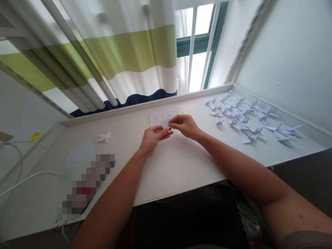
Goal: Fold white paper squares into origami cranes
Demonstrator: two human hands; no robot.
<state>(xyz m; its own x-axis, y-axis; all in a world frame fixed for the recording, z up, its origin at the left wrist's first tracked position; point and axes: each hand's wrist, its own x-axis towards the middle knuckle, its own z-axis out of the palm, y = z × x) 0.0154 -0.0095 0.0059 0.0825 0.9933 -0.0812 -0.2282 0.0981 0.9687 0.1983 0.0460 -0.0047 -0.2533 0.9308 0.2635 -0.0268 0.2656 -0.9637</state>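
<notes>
Both of my hands are raised a little above the white table [181, 166], near its middle. My left hand [153, 137] and my right hand [184, 125] pinch a small white folded paper piece [165, 123] between their fingertips. Just behind the hands a white sheet of paper [160, 116] with faint marks lies flat on the table. To the right, several pale folded paper cranes [243, 117] stand in rows on the table top.
A crumpled white scrap [103, 137] lies at the left. A blurred-out patch [85, 183] covers something near the front left edge. White cables [23, 180] run along the far left. A striped curtain [116, 58] and a window [199, 52] are behind the table.
</notes>
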